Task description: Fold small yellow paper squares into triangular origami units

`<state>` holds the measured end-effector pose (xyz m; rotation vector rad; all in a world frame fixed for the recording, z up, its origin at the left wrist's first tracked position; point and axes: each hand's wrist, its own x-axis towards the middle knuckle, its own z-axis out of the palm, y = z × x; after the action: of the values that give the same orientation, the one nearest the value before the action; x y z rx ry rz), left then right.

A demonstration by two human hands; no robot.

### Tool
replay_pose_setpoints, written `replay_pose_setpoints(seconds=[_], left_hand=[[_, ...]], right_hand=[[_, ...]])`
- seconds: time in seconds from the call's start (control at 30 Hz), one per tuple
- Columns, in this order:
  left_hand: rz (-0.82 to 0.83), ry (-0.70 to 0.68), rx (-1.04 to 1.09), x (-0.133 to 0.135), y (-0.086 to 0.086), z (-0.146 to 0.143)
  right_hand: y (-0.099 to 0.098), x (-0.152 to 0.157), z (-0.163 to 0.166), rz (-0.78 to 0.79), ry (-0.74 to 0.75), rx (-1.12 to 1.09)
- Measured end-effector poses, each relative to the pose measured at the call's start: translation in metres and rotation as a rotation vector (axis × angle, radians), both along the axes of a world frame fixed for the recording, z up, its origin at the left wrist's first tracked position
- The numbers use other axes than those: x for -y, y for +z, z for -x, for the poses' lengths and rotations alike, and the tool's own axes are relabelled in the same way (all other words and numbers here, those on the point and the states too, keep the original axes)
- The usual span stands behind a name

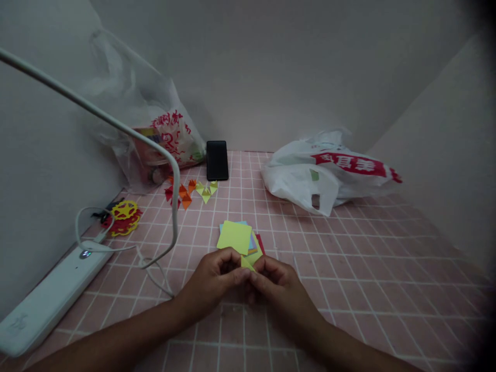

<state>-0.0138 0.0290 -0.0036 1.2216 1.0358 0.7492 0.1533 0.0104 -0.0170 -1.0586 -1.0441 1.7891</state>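
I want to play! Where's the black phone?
In the head view, the black phone sits by the far wall, left of centre, between the clear printed bag and the white plastic bag.

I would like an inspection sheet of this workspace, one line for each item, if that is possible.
Surface: pink gridded tabletop, dimly lit.
Job's things: small folded yellow paper at the fingertips; stack of coloured paper squares just beyond the hands.
Clutter: folded paper triangles, red and yellow cut-outs, black phone, clear bag, white bag.
Grippers: left hand and right hand both pinch the folded yellow paper.
Cables: thick white cord arcs over the left side; power strip at the left edge.
Surroundings: plain walls; no other person seen.
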Motion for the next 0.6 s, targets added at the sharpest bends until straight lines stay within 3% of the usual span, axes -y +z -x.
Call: replay_pose_setpoints(seconds=[0.27,0.6], left_hand=[[-0.158,0.003,-0.134,0.0019,0.0027,0.0026],[-0.056,0.009,-0.023,0.0011,0.0022,0.0010]], right_hand=[[-0.0002,0.0007,-0.0010,-0.009,0.061,0.041],[0.0019,0.0011,-0.0009,-0.023,0.098,0.131]])
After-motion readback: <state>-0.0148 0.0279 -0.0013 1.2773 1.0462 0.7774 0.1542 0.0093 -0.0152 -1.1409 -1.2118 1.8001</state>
